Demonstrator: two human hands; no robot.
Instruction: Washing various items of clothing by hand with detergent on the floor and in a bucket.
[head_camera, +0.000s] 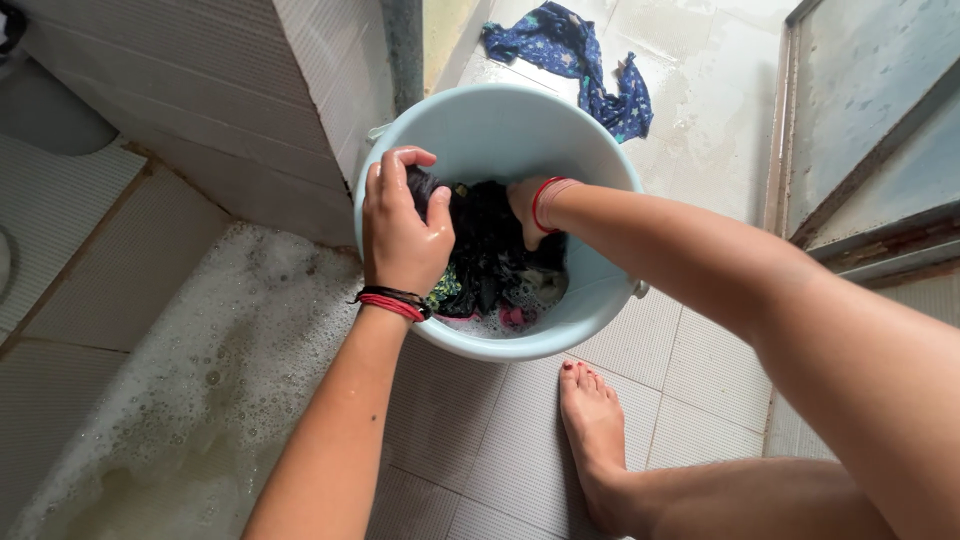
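Dark garment (490, 250): bunched inside the light blue bucket (600, 300), directly beneath both hands.
Left hand (400, 225): clenched on the garment's left end.
Right hand (528, 208): plunged in, grip hidden.
Nearer: left, slightly.

The tiled floor (700, 360) carries a pale blue plastic bucket (500, 130) standing near its middle. Soapy foam (200, 360) spreads over the left part of the floor. A wet blue patterned cloth (580, 50) lies by the far edge, and a bare foot (595, 430) rests just beside the bucket.
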